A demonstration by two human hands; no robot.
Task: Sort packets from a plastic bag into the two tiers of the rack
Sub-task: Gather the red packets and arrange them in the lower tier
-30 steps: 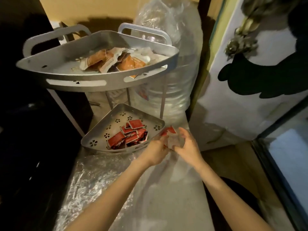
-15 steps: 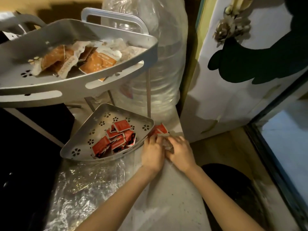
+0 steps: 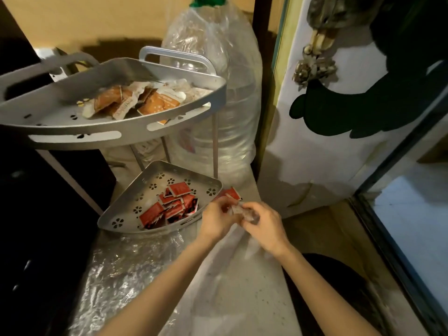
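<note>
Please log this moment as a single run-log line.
left hand + right hand: together on small clear wrapper | red packets: lower tier | orange packets: upper tier | one red packet: beside rack

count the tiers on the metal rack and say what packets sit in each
2. The upper tier holds orange and white packets; the lower tier holds red packets, piled up, so some may be hidden.
</note>
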